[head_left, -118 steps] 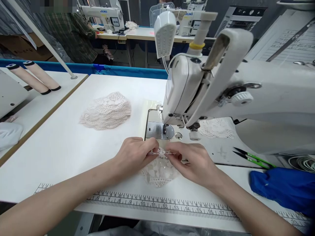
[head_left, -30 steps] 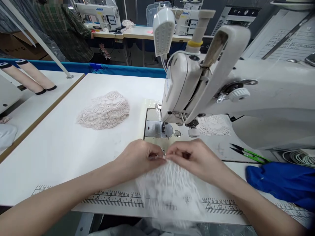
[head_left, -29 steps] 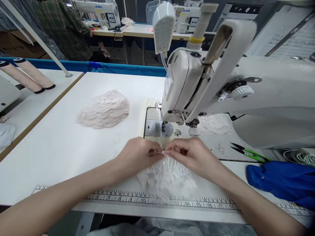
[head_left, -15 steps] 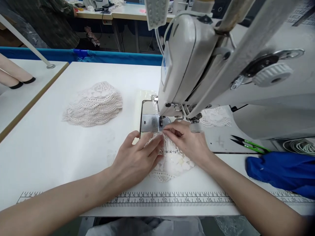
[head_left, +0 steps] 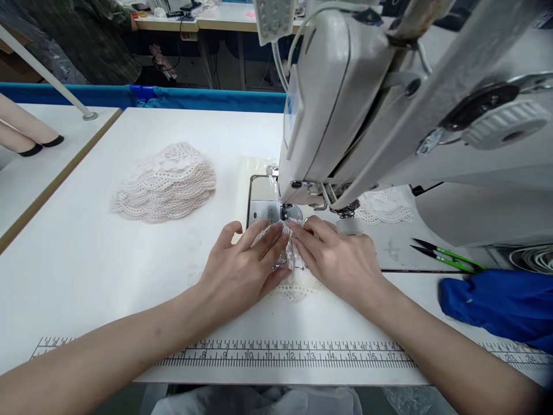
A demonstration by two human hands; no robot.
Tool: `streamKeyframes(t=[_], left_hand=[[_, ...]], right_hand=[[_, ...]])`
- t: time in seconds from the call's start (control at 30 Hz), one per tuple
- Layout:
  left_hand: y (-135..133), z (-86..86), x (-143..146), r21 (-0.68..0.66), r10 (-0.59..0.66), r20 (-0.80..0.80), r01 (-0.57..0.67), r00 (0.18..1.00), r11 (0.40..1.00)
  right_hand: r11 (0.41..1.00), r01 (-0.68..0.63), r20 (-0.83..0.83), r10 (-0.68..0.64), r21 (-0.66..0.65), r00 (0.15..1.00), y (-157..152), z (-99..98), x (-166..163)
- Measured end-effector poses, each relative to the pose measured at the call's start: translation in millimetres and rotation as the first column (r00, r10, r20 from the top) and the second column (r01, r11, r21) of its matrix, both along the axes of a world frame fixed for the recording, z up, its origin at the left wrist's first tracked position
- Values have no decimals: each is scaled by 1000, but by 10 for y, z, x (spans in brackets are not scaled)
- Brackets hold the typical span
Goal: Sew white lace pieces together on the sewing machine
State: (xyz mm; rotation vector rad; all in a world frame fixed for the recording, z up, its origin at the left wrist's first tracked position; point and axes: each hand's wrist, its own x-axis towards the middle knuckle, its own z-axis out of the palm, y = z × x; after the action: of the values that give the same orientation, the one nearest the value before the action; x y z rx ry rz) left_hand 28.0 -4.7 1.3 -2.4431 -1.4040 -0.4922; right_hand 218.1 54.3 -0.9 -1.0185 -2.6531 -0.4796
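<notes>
A small piece of white lace [head_left: 290, 256] lies on the white table right in front of the needle and presser foot [head_left: 285, 212] of a white sewing machine [head_left: 367, 109]. My left hand [head_left: 242, 268] rests flat on the lace's left side, fingers stretched forward. My right hand [head_left: 334, 259] presses the lace's right side, fingertips near the presser foot. The lace's far edge touches the metal needle plate [head_left: 259, 208].
A stack of lace pieces [head_left: 166, 183] sits at the left, another lace piece [head_left: 382, 208] behind the machine. Green thread snips [head_left: 444, 253] and blue cloth [head_left: 496, 305] lie at the right. A printed ruler [head_left: 285, 353] runs along the table's front edge. A person stands far back left.
Earlier both hands pinched the lace above the table edge. They have laid it flat and slid it forward to the presser foot; my view has leaned closer to the machine.
</notes>
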Motion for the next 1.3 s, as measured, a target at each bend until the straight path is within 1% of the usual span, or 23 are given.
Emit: streamKeyframes(t=[0.23, 0.4, 0.53, 0.87, 1.1, 1.2, 1.3], left_hand=[[32, -14, 2, 10, 15, -19, -15, 1000, 1000], [39, -16, 13, 9, 22, -7, -22, 1000, 1000], [33, -17, 17, 15, 26, -18, -26, 999, 1000], [51, -12, 35, 16, 34, -3, -34, 999, 999], [101, -24, 3, -4, 35, 20, -34, 999, 999], [121, -35, -7, -8, 38, 22, -38, 999, 999], [109, -14, -18, 7, 30, 29, -30, 999, 1000]], right_hand=[[997, 32, -1, -32, 66, 999, 36, -22, 23], [998, 31, 19, -32, 60, 999, 42, -33, 26], [997, 57, 36, -59, 50, 998, 42, -26, 18], [992, 41, 28, -45, 119, 999, 65, -36, 36], [994, 87, 71, -91, 67, 993, 86, -23, 14], [995, 89, 72, -92, 44, 993, 94, -14, 22], [996, 92, 56, -90, -23, 994, 84, 63, 49]])
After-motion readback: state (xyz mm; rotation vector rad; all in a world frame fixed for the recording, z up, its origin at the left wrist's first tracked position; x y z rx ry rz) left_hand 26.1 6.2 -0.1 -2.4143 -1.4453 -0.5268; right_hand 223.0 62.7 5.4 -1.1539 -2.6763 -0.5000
